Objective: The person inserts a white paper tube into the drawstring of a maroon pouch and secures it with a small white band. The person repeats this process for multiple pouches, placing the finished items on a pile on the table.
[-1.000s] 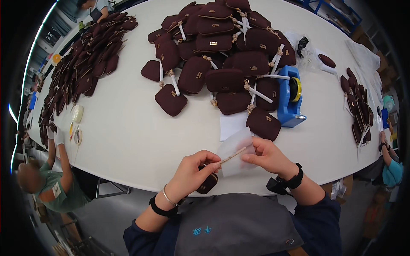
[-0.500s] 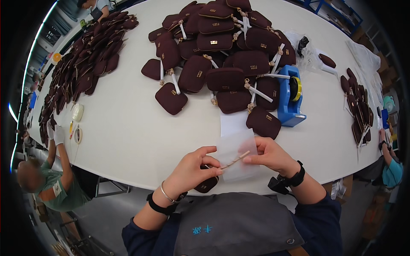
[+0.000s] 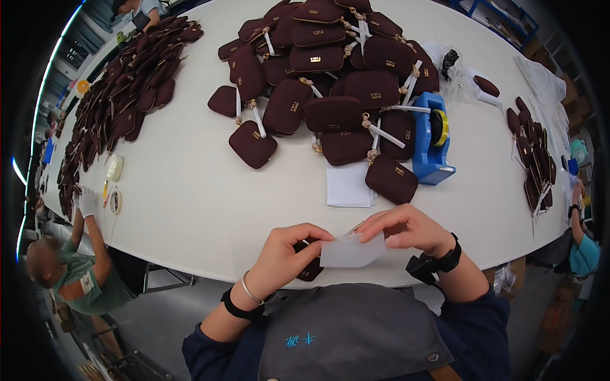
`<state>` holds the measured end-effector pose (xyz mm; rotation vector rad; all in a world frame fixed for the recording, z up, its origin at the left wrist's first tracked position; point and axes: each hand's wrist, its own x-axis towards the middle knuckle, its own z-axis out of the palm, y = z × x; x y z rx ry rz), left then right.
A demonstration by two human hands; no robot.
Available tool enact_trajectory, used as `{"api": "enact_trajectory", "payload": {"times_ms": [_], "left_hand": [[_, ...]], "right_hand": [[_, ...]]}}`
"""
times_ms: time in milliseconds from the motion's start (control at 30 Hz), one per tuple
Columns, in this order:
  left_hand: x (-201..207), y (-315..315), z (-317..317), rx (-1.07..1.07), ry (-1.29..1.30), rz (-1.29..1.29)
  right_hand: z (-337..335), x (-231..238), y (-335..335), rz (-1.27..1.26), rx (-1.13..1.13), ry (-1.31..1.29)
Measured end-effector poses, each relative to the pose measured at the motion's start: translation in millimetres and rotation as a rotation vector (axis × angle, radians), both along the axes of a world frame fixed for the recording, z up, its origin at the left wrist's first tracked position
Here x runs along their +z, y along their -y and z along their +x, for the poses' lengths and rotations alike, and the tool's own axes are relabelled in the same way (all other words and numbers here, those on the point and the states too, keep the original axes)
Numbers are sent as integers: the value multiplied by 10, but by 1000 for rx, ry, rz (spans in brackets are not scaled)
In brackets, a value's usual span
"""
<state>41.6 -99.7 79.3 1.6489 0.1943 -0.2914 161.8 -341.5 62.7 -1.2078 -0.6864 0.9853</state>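
Note:
A thin white tissue sheet is stretched between my hands at the table's near edge, folded over at its top. My left hand pinches its left corner between thumb and fingers. My right hand holds its upper right part, fingers bent over the fold. A bit of a thin strap shows at the fold; the sheet hides the rest. Partly hidden behind my left hand lies a dark maroon zip pouch. Beyond my hands is a small stack of white sheets.
A blue tape dispenser stands beside a large heap of maroon pouches, several with white-wrapped straps. More pouches lie in a left heap and a right pile. Clear plastic bags lie far right. Co-workers work around the table.
The sheet, earlier upright with the strap lying across it, is now folded down toward me over the strap. My right hand has shifted its fingers onto the fold. The stack behind is uncovered.

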Motion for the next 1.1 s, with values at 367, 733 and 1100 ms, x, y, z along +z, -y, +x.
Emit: {"api": "enact_trajectory", "payload": {"times_ms": [367, 733, 1100], "left_hand": [[-59, 82, -11, -61, 389, 249], [-203, 116, -81, -27, 1001, 910], [-174, -10, -28, -106, 681, 426]], "right_hand": [[-52, 177, -188, -378, -7, -55], [-61, 93, -161, -368, -45, -32], [-62, 168, -125, -326, -129, 579]]}}
